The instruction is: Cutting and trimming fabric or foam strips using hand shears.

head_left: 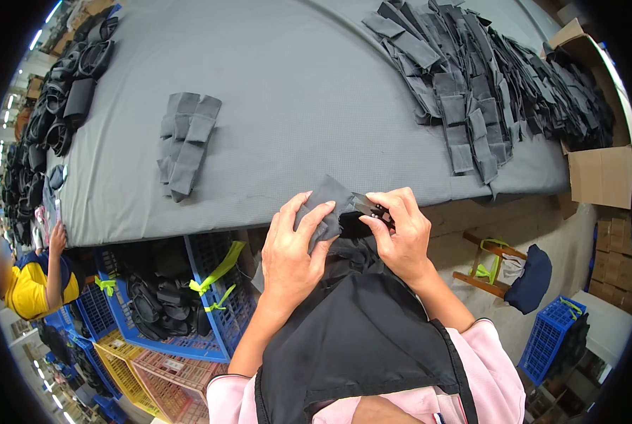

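Observation:
Between the thumb and fingers of my left hand (286, 244) is a dark grey fabric piece (329, 192), held up at the table's front edge. My right hand (406, 234) is closed around small thread snips (363, 204), whose metal blades point left and meet the edge of the fabric. More dark cloth (351, 258) hangs beneath both hands, partly hidden by them. Farther back on the left lies a small batch of grey fabric pieces (187, 141). A large heap of similar strips (464, 95) spreads over the table's right side.
The table (281, 92) is covered in grey cloth. An open cardboard box (600, 177) stands at its right end. Black padded items (80, 97) line the far left. Blue crates (220, 336) stand below left, near a person in yellow (37, 288). A wooden stool (480, 283) is right.

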`<move>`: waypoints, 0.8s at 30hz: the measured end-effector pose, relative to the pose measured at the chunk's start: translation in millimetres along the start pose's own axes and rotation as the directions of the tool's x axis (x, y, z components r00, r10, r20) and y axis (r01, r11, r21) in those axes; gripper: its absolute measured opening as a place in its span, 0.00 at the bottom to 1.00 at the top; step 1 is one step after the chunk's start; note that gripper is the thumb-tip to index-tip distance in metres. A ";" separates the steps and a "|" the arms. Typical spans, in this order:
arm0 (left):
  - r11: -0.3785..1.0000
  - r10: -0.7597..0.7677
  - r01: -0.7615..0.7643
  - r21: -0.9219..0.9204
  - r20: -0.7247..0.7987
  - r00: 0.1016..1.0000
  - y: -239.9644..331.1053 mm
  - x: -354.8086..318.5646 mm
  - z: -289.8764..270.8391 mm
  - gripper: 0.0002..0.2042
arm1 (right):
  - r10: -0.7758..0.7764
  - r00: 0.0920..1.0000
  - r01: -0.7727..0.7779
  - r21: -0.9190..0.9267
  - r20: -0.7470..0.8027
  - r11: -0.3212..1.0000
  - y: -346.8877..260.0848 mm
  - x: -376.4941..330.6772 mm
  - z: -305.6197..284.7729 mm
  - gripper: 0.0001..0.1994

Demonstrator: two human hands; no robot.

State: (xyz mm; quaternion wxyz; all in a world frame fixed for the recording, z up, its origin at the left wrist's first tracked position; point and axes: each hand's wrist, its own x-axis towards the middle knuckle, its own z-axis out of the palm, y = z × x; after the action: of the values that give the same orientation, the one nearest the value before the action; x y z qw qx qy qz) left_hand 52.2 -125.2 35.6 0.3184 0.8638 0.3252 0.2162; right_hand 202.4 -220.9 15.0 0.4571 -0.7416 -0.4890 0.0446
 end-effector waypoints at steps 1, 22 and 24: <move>1.000 0.001 -0.001 -0.003 0.006 1.000 0.6 -0.4 0.2 0.24 | -0.010 1.000 0.010 -0.029 0.010 1.000 1.6 0.4 1.6 0.15; 0.271 -0.103 0.593 -0.759 0.589 0.801 -33.2 -22.8 17.6 0.32 | 0.363 0.620 -0.751 0.660 0.696 0.017 14.7 30.6 27.4 0.06; 0.139 -0.232 0.653 -0.745 0.616 0.753 -25.9 -20.2 26.8 0.23 | 0.393 0.565 -0.778 0.627 0.726 -0.039 28.3 23.4 37.8 0.06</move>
State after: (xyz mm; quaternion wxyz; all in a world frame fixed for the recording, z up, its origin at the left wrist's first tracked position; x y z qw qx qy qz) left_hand 42.8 -135.1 -4.5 0.8606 0.3882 0.3154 0.0957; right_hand 214.6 -181.9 -18.4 0.6318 -0.4418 -0.0572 0.6342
